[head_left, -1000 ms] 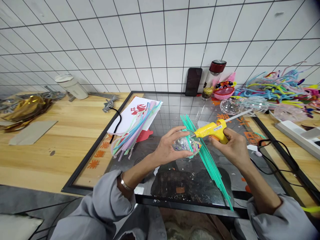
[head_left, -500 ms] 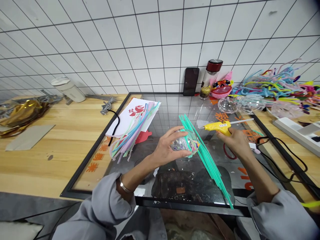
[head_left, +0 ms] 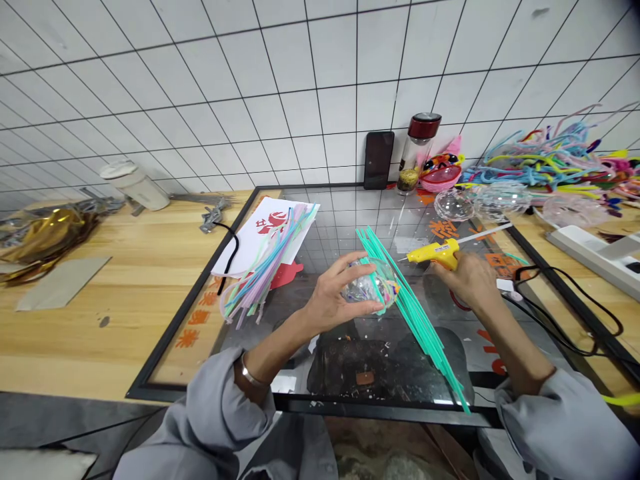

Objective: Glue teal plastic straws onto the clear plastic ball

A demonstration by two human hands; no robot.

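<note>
My left hand is closed round a clear plastic ball with a green strip across it and small colourful bits showing at its right side. A yellow hot glue gun is gripped in my right hand, its nozzle pointing left and apart from the ball. From the gun's back end sticks a whitish glue stick. Just right of the ball, a bundle of green pipe cleaners lies slantwise on the glass top.
Pastel pipe cleaners lie over a white sheet on the left. Along the back stand a phone, a glass bottle and clear balls. Far right are a pipe cleaner heap, a power strip and black cable.
My right hand has drawn the glue gun away from the ball to the right. My left hand keeps the ball in nearly the same place.
</note>
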